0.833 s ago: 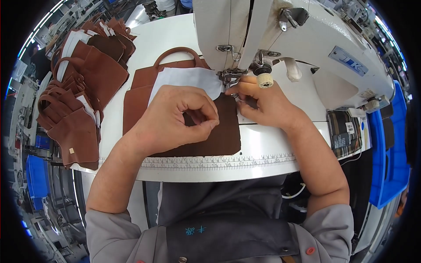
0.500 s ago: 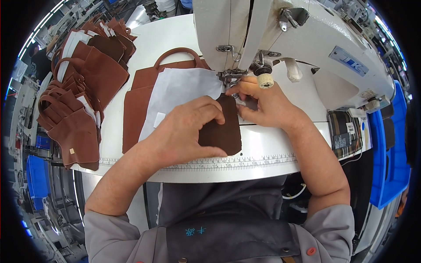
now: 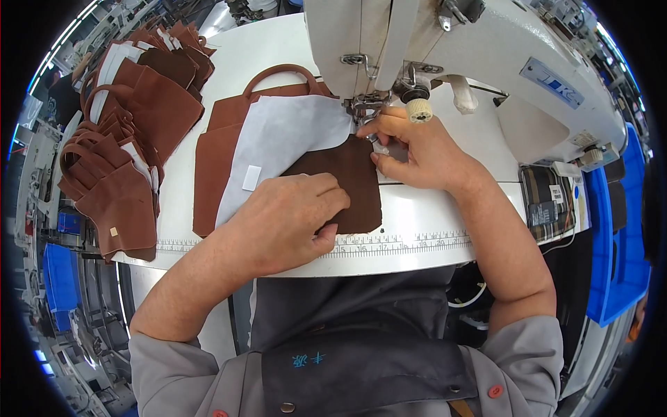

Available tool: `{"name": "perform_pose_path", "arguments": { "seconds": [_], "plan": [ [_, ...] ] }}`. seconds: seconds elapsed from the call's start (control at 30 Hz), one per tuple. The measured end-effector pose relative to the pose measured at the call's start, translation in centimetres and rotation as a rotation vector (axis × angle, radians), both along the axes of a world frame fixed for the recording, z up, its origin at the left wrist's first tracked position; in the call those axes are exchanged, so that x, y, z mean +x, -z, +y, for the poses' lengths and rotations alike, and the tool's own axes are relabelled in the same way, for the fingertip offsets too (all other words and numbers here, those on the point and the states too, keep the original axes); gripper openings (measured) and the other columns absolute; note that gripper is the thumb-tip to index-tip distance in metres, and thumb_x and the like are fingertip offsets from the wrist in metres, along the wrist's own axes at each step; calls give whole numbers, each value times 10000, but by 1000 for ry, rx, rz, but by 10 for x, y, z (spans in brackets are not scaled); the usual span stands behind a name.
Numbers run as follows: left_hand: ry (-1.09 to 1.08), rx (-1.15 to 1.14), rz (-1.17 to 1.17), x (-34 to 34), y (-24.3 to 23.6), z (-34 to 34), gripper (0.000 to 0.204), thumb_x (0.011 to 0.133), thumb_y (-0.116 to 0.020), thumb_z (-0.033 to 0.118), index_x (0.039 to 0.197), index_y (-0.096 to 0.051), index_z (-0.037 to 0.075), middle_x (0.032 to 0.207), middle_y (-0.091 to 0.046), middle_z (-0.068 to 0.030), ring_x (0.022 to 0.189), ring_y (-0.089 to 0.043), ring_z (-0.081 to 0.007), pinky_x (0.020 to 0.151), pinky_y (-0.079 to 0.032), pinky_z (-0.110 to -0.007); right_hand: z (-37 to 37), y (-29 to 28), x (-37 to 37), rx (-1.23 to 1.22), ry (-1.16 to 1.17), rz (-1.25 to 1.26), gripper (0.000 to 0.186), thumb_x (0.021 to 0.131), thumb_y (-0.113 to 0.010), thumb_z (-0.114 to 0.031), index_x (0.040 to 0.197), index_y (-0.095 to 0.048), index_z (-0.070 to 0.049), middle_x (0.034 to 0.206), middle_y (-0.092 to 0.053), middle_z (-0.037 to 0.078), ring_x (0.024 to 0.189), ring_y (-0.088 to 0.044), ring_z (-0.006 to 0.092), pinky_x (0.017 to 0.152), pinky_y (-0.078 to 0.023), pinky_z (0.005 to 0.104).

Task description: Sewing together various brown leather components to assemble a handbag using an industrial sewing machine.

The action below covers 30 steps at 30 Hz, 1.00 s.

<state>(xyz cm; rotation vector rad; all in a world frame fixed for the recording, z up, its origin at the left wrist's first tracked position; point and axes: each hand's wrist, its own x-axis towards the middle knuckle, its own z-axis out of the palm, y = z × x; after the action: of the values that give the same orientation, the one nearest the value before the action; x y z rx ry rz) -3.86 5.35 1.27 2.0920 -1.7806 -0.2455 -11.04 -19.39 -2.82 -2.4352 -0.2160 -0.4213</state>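
the left hand (image 3: 295, 215) curls over one dark brown panel (image 3: 351, 184); whether it grips cannot be told. the right hand (image 3: 424, 149), thumb and forefinger apart, is by the panel's upper right corner. the panel lies on one white table (image 3: 434, 208) at one sewing machine (image 3: 486, 62), beside one white cloth (image 3: 285, 132).

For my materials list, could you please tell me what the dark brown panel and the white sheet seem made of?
Dark brown panel: perhaps leather or imitation leather, matt, judging by its even, shine-free face. White sheet: probably thin fabric, also matt, since its surface ripples softly.
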Motion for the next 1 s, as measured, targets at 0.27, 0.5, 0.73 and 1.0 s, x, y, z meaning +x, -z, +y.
{"name": "perform_pose_path", "arguments": {
  "seconds": [0.27,0.5,0.73,1.0],
  "plan": [
    [65,63,-97,-9,1,2,239,732,-725,52,959,-660,18,884,-625,-87,803,-665,-296,663,-540,-394,-3,3,1,-72,-15,-54,325,709,-703,-185,1023,-720,-101,748,-599,57,655,-625,245,617,-508,381],
    [11,-13,90,-3,0,-2,81,734,-690,-2,815,-693,0,802,-650,-104,699,-678,-254,621,-552,-345,-1,2,-1,-67,-5,-30,317,712,-697,-181,1020,-717,-109,750,-594,53,660,-620,252,628,-511,384],
    [-141,-187,152,2,0,-2,102,750,-661,-30,851,-665,-26,816,-676,-89,693,-664,-205,644,-525,-295,-3,1,-1,-78,-20,-41,311,713,-681,-170,1012,-716,-93,753,-601,63,658,-621,261,633,-515,384],
    [-356,-592,-28,41,-19,-20,69,954,-592,52,1003,-615,8,844,-690,-130,683,-665,-290,652,-518,-353,-3,3,-2,-44,-19,40,307,784,-661,-108,1081,-666,-28,807,-554,54,610,-562,183,575,-469,306]
  ]
}}
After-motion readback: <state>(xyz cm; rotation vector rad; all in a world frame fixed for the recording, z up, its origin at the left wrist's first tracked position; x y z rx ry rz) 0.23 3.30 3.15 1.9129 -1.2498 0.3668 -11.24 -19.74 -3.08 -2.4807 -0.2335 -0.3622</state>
